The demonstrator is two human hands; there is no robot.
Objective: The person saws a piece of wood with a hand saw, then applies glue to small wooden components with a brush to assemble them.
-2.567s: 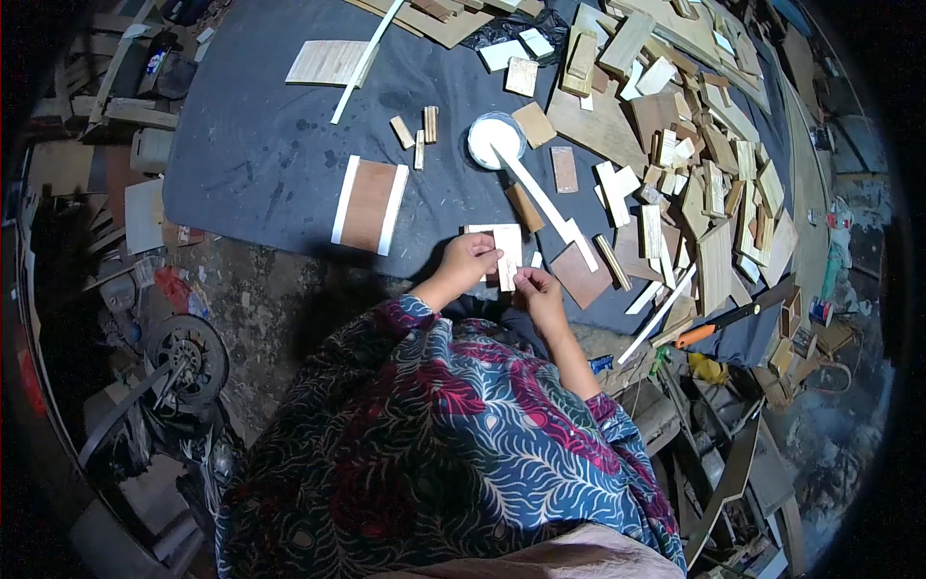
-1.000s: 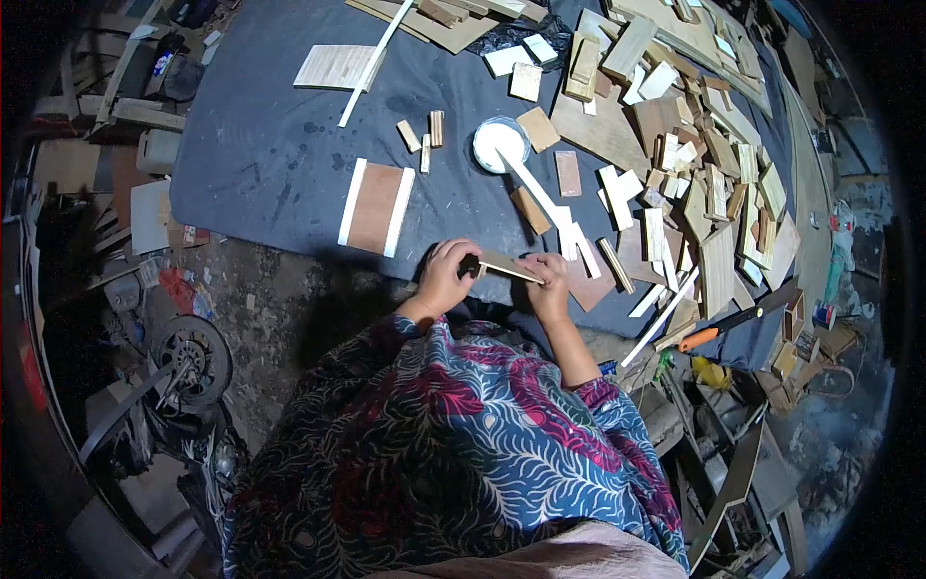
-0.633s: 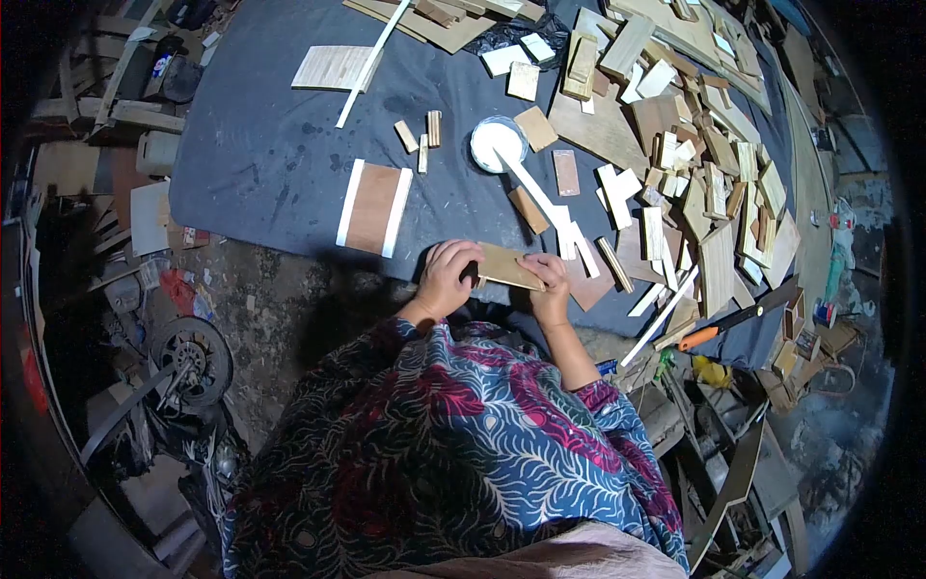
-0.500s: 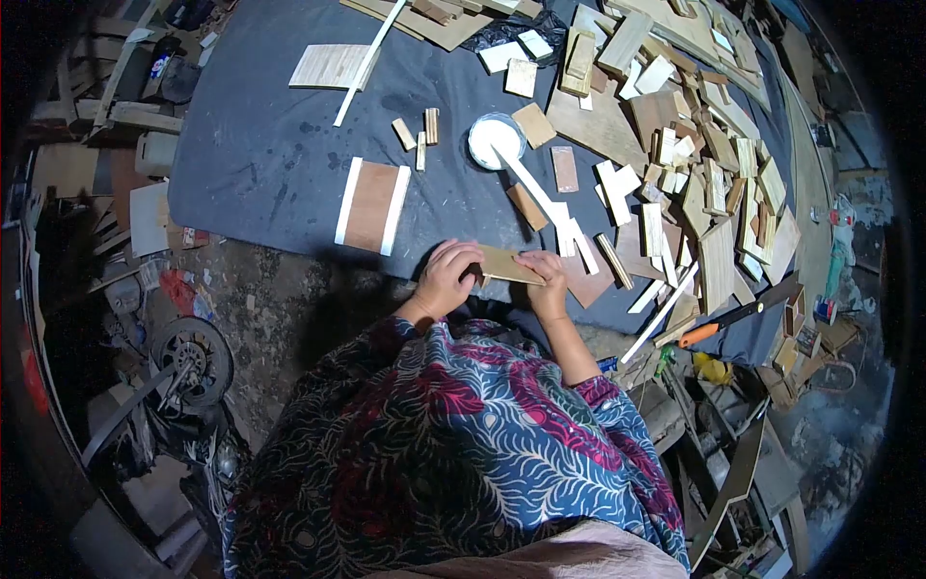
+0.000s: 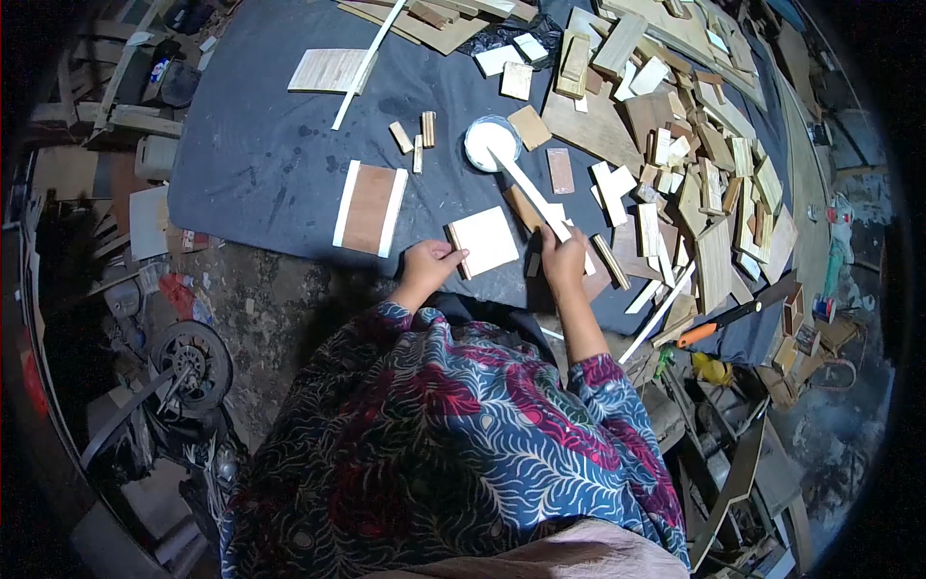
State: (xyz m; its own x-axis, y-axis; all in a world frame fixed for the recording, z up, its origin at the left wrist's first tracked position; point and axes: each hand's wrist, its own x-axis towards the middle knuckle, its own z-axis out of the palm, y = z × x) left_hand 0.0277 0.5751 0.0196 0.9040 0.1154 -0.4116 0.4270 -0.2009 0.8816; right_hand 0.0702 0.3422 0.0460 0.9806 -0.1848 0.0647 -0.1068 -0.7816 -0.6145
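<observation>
My left hand (image 5: 430, 268) holds the left edge of a small wooden box-like piece (image 5: 485, 240) with a pale square face, at the table's front edge. My right hand (image 5: 564, 256) is closed on the lower end of a long pale stick (image 5: 530, 190). The stick's other end rests in a round tub of white paste (image 5: 492, 144). A brown block (image 5: 522, 207) lies partly under the stick. To the left is a brown panel with two white side strips (image 5: 370, 208). Three small wood blocks (image 5: 418, 143) lie behind it.
A dark cloth (image 5: 260, 174) covers the table. Many wood offcuts (image 5: 714, 183) are piled on the right, with an orange-handled saw (image 5: 719, 326) at the right front edge. A wheel (image 5: 190, 367) stands on the floor at lower left.
The wooden piece has been turned and now shows its pale square face. My right hand has let go of it, moved right and taken hold of the stick.
</observation>
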